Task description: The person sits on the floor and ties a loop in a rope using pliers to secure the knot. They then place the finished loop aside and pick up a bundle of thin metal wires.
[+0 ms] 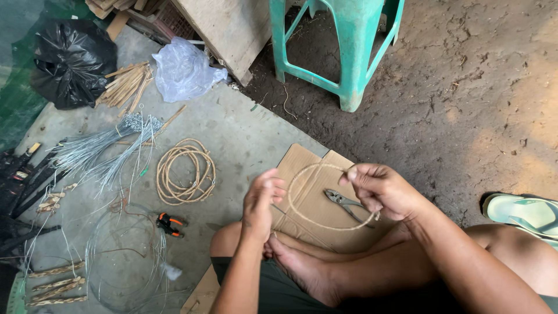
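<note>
Head view: our left hand (263, 200) and right hand (381, 189) both pinch the hoop (302, 218); we should keep tension even, pliers (346, 203) under the right.

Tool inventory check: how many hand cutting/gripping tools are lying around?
2: grey pliers on the cardboard inside the rope hoop; orange-handled cutters on the concrete by the wire coil. Others may be hidden.

sandal (526, 214) cut off, left fingertips (278, 189) hidden
</note>
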